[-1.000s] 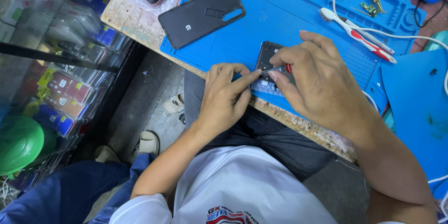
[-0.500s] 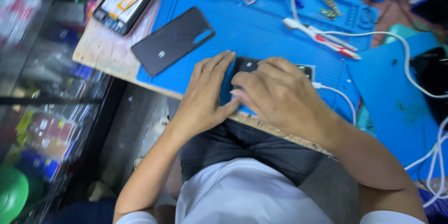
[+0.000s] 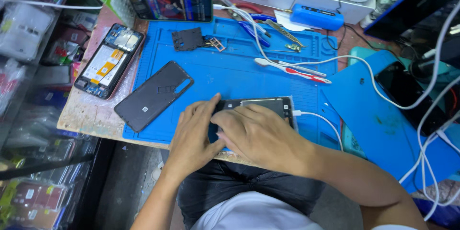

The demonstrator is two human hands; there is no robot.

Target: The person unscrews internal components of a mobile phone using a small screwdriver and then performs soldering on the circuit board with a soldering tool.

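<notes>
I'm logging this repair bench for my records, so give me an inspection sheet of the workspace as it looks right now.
Surface: blue rubber work mat on a worn wooden bench.
Job's things: dark opened phone lying flat on the mat under both hands.
Clutter: black phone back cover, opened phone with exposed battery, lit phone in green case, small black plate, red-and-white tools.
Hands: left hand and right hand press on the phone.
Cables: white cable plugged into the phone's right end.
Surroundings: shelves of packaged parts at left.
</notes>
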